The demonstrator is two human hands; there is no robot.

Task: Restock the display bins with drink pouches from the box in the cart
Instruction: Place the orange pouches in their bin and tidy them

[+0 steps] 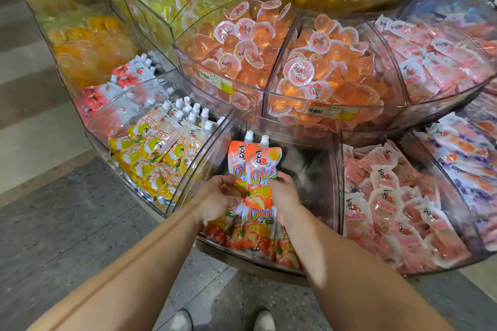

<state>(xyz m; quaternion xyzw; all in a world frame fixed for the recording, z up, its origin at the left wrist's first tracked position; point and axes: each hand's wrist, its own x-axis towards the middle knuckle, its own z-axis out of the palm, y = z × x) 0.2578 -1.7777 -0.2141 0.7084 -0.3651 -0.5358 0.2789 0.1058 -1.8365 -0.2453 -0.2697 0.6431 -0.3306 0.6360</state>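
yellow-orange spouted pouches (158, 153) fill the left clear bin | left hand (219, 200) grips orange white-capped drink pouches (258, 169) from the left | pouches upright in middle clear plastic bin (334, 169) | right hand (285, 192) clasps their right edge

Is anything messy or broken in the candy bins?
Nothing looks broken or spilled. The one odd spot is the middle bin: mostly bare, with a few orange drink pouches at its front, while neighbouring bins are heaped. The left hand and right hand hold two more pouches upright over it.
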